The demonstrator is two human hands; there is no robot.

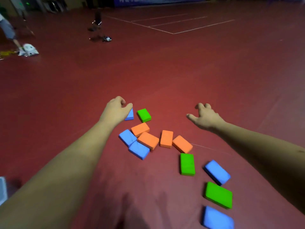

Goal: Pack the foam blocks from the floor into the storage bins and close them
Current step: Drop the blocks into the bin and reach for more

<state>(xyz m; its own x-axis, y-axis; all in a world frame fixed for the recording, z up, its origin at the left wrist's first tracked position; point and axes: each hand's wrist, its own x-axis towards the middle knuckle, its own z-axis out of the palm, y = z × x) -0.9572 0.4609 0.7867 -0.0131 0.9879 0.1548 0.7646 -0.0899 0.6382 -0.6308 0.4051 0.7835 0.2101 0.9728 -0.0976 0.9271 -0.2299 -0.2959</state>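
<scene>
Fingers, left hand (115,110): curled over the far side of the top blue block (130,115), thumb on its upper corner. Can't tell if this is a real pinch or only contact, because the hand hides most of the block.
Fingers, right hand (205,117): spread, loosely bent, holding nothing, over bare floor (165,80) right of centre.
Nearest neighbour: small green block (144,115), just beside the top blue block, a thin gap between.
Centre cluster: four orange blocks (148,140) and two blue blocks (139,149) bunched below the left hand, several touching.
Lower right: middle green block (187,164), right blue block (217,172), large green block (218,195), and a cut-off blue block (217,218) at the bottom edge, strung out apart.
Bin: none clearly in view. The pale edge (2,189) at lower left may be one, too cropped to tell.
Progress: looks early. Every block in view lies on the floor.
Step in hand: likely picking up the far blocks first.
Doing it well: get thumb and fingers on opposite long sides before lifting. Foam is light and gives, so a light squeeze should do. The right hand could take the small green block so both hands carry.
Risk: dragging the top blue block into its neighbour, or dropping a block held by one corner.
Background: another person at upper left, a chair (96,27) at upper centre, white lines (173,33) at upper right.
</scene>
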